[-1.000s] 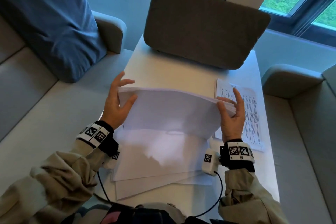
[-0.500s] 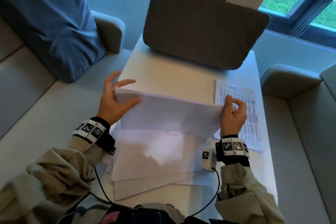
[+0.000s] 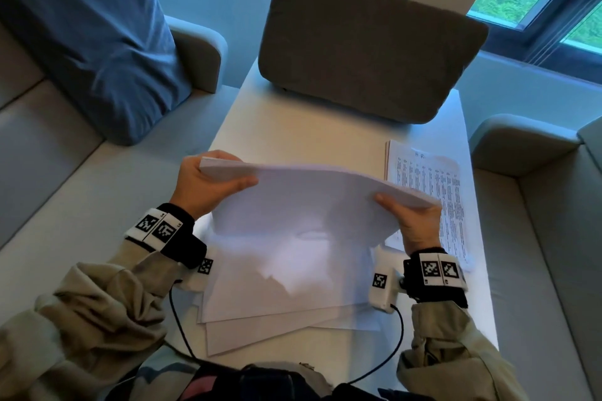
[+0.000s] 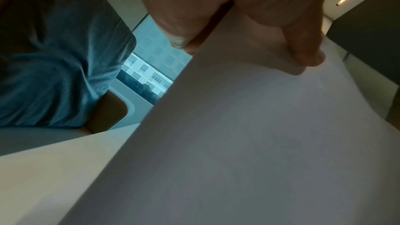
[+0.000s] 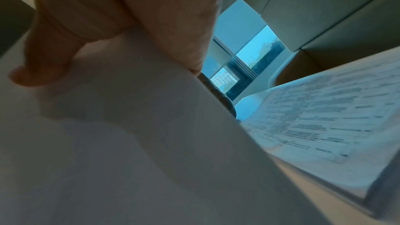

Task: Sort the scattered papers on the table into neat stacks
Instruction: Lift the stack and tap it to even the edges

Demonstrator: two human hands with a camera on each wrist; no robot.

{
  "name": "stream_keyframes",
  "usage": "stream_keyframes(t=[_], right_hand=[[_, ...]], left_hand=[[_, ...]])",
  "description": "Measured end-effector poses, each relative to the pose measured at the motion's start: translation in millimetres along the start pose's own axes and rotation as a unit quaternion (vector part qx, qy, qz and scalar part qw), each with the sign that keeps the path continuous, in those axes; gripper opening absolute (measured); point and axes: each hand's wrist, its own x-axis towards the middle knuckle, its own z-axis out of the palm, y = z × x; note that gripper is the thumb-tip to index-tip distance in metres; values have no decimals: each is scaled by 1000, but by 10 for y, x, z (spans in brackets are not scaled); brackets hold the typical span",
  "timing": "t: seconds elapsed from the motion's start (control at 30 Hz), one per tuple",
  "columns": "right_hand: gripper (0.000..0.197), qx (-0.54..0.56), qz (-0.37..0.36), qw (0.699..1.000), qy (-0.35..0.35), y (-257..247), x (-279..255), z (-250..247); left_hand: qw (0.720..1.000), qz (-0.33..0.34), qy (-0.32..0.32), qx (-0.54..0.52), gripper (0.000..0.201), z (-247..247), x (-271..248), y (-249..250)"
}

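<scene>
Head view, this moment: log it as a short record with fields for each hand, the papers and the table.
left hand: grips the left edge of the blank sheaf, thumb on top
right hand: grips the sheaf's right edge
blank sheaf: held above the table, bowed upward
loose sheets: fanned unevenly under the sheaf
printed stack: lying flat on the table's right side
far end: grey cushion

Beige sleeves (image 3: pixel 107 299), black wristbands (image 3: pixel 435 280) (checkered tags), cables (image 3: pixel 395 345).
</scene>
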Motion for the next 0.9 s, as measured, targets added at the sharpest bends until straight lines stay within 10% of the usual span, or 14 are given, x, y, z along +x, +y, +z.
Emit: stream_keyframes(t=[0.2,0.43,0.57,0.77,0.9], right_hand=[[35,-17,65,997,-22,149,-85,84],[4,-38,86,994,-53,109,-89,111],[51,33,127,991,-33,134,-180,137],[46,147,197,964,103,157,-243,128],[40,164,210,955,130,131,-255,185]], left_hand=[[994,-106,4,2,36,-41,-145,-378],[987,-124,77,73,23,64,31,-439],[982,-130,85,109,13,9,184,-538],[964,-222,57,137,103,264,-40,-575],[955,-268,-113,-63,100,723,-321,-323]])
